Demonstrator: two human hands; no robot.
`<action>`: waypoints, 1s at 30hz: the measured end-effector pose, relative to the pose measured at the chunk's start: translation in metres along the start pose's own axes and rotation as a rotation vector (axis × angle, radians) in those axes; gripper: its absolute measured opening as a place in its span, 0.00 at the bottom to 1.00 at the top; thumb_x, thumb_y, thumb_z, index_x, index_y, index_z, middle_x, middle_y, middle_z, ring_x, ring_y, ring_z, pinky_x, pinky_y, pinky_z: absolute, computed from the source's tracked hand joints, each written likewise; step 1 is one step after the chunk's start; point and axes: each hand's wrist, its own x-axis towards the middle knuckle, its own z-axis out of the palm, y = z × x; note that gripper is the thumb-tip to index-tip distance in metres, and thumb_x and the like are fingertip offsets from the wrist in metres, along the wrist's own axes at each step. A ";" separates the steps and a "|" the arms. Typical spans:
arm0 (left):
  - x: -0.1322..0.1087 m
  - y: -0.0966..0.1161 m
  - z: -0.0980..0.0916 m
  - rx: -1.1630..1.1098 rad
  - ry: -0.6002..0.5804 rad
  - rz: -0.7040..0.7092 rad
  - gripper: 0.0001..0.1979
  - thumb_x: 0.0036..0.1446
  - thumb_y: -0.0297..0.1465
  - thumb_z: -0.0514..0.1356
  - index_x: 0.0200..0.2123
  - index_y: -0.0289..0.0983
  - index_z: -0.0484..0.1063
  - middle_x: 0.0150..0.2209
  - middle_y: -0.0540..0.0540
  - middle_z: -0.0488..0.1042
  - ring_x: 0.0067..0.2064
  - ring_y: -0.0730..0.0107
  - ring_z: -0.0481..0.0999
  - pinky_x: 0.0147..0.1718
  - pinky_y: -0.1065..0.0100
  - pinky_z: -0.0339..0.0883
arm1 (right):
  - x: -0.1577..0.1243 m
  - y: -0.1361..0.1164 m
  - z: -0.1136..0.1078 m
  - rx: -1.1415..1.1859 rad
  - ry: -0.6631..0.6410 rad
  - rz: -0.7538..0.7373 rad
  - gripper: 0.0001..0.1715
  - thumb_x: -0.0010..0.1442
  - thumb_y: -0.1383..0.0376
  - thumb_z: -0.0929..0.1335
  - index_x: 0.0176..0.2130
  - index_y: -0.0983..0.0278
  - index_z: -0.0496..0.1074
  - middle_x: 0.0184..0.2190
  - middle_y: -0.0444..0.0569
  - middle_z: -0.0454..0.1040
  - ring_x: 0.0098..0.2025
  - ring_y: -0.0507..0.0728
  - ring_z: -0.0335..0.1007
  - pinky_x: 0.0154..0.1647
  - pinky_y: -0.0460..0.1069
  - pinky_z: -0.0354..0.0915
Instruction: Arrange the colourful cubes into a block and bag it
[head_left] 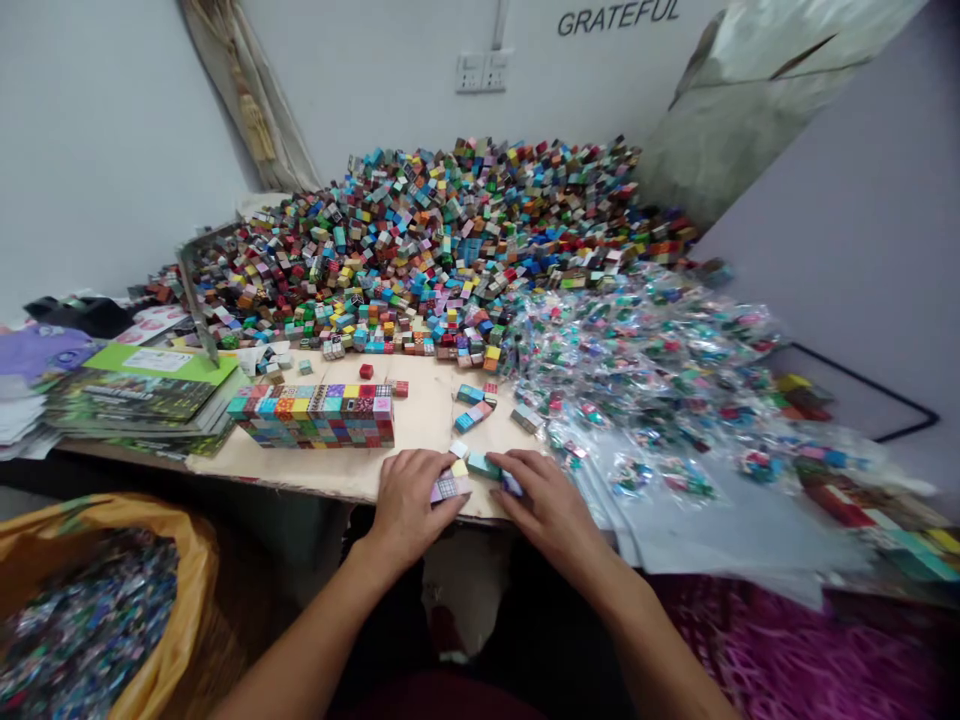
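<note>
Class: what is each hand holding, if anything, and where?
The left hand holds a pinkish patterned block around its left end; the right hand touches a bluish block, grip unclear.

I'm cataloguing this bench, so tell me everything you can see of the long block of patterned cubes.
The long, multicoloured block of small patterned cubes is a neat, box-shaped stack, many cubes long and several high. Teal, red, orange, yellow, purple and pink show, some with grid prints; the material is unclear. It lies unheld on the pale, flat board, left of the person's left hand.
</note>
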 end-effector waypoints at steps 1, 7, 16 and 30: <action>0.001 0.001 0.001 0.005 0.004 -0.009 0.18 0.53 0.37 0.62 0.47 0.41 0.69 0.44 0.47 0.74 0.46 0.60 0.69 0.44 0.60 0.58 | -0.002 -0.002 0.001 0.016 -0.003 -0.005 0.20 0.60 0.65 0.63 0.52 0.63 0.68 0.45 0.55 0.69 0.46 0.61 0.65 0.47 0.55 0.65; 0.002 0.001 0.002 0.022 0.000 -0.016 0.18 0.53 0.36 0.63 0.48 0.41 0.68 0.44 0.48 0.74 0.46 0.60 0.69 0.43 0.60 0.58 | -0.015 -0.013 0.002 0.158 -0.052 -0.008 0.23 0.61 0.67 0.62 0.56 0.61 0.63 0.51 0.52 0.68 0.53 0.59 0.64 0.52 0.55 0.64; -0.003 0.001 0.005 0.052 0.036 0.011 0.22 0.53 0.36 0.63 0.52 0.43 0.67 0.49 0.45 0.71 0.48 0.59 0.68 0.45 0.58 0.60 | -0.010 -0.001 -0.010 0.249 0.005 0.136 0.21 0.60 0.66 0.60 0.53 0.61 0.66 0.49 0.51 0.70 0.51 0.58 0.67 0.52 0.52 0.65; -0.006 0.004 0.013 0.162 0.090 0.167 0.18 0.57 0.32 0.60 0.52 0.43 0.69 0.53 0.43 0.68 0.53 0.56 0.64 0.49 0.53 0.60 | 0.007 -0.006 -0.002 0.232 -0.065 0.028 0.28 0.62 0.68 0.59 0.61 0.59 0.60 0.57 0.51 0.63 0.59 0.58 0.58 0.59 0.56 0.59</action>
